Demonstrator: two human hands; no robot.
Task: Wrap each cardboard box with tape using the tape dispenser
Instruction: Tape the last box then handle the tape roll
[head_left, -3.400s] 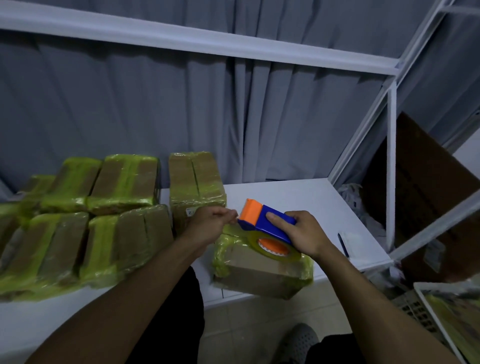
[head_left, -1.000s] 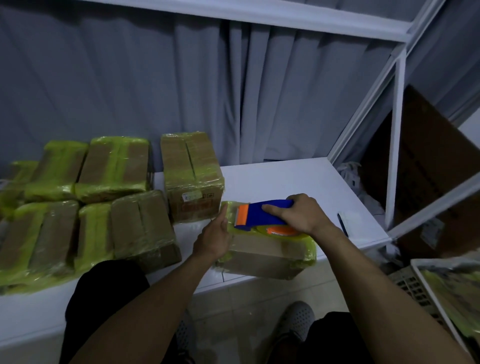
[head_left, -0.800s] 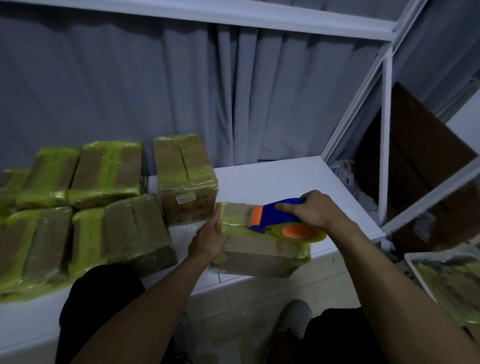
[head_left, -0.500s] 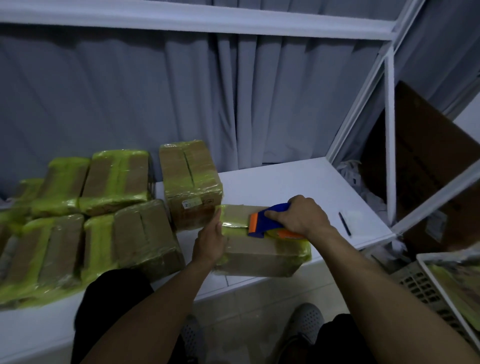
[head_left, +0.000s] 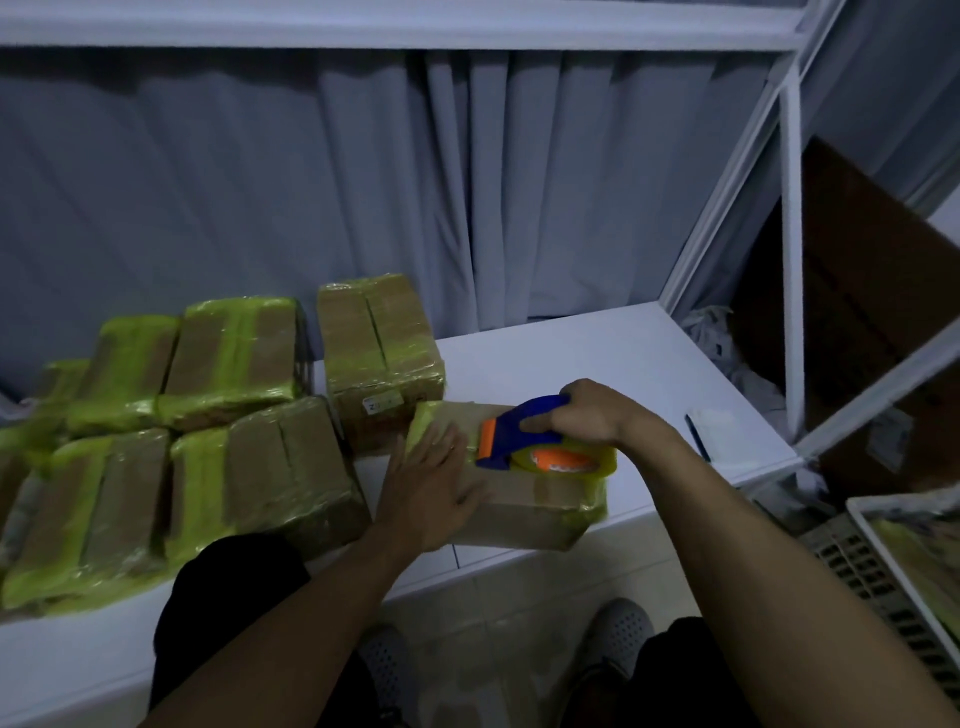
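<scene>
Brown on the cardboard box (head_left: 524, 512), banded at its edges with glossy yellow-green tape (head_left: 592, 506). Blue on the tape dispenser (head_left: 511, 418), orange at its front lip and hub, yellow-green on its roll. Same brown with yellow-green stripes across the stacked boxes (head_left: 234, 358). White on table (head_left: 597, 353) and frame (head_left: 790, 260). Plain grey-blue on the curtain (head_left: 363, 182). Grey, dotted with holes, on the shoe (head_left: 621, 631). Black on the trousers (head_left: 228, 582).

Left hand (head_left: 431, 488), right hand (head_left: 587, 415): bare, with forearms uncovered to the frame edge.
Legwear (head_left: 234, 587): black cloth over both thighs, cut unclear.
Shoes (head_left: 621, 631): one pair, grey, clog type, perforated uppers.
</scene>
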